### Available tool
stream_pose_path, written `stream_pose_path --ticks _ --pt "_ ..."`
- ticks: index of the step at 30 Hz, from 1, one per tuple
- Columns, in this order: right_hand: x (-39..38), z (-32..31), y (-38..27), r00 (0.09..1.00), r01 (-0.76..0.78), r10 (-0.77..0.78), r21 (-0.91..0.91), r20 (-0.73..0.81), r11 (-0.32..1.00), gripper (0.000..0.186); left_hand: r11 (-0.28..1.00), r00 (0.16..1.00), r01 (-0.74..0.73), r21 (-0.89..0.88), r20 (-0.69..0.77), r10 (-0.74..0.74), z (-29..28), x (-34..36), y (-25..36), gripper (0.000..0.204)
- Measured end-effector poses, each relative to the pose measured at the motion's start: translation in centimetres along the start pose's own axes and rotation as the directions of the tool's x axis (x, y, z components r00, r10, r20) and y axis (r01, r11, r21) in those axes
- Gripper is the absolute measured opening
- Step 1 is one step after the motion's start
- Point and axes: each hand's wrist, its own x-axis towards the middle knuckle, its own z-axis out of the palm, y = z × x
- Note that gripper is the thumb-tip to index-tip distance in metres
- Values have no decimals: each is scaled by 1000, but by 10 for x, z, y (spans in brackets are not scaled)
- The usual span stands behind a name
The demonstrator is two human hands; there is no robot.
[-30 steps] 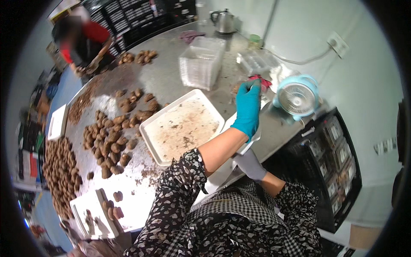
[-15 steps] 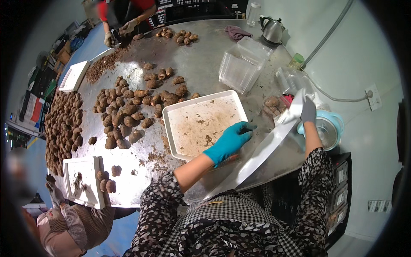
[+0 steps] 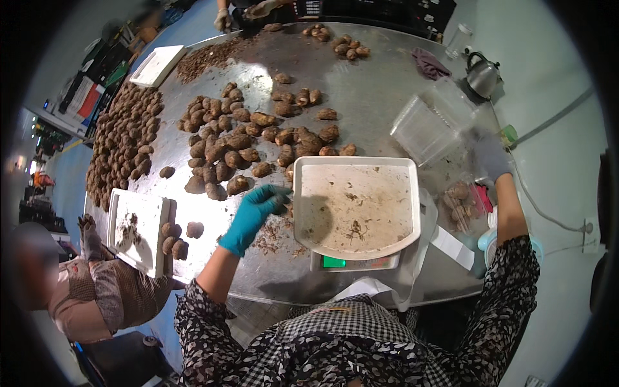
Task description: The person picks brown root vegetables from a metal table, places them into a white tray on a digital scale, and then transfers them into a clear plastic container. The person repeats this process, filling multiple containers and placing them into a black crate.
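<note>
My left hand (image 3: 256, 214), in a teal glove, hovers just left of the white tray (image 3: 406, 242) with its fingers stretched out and nothing in them. The stained tray holds bits of dirt and sits on a scale (image 3: 362, 263) with a lit green display. Beyond my left fingers lies a heap of brown taro corms (image 3: 222, 149). My right hand (image 3: 492, 157), in a grey glove, reaches beside the clear plastic boxes (image 3: 422, 129); motion smears its fingers. A long white strip (image 3: 422, 248) lies loose by the scale and hangs at the table edge.
A bag of taro (image 3: 456, 200) rests near my right arm. At the back right stand a kettle (image 3: 482, 76) and a purple cloth (image 3: 431, 64). A larger taro pile (image 3: 122, 145) and a white tray (image 3: 161, 238) are at the left. One co-worker is at the left, another across the table (image 3: 361, 97).
My right hand has let go of the white strip and moved away toward the clear boxes. My left hand has gone from the tray's right side to its left. The view has shifted.
</note>
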Motion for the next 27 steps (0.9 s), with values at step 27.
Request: stream_pose_path --ticks 27 --pt "107 64 17 909 198 -260 -212 -325 957 22 857 991 132 -498 70 -112 -44 181 -32 33"
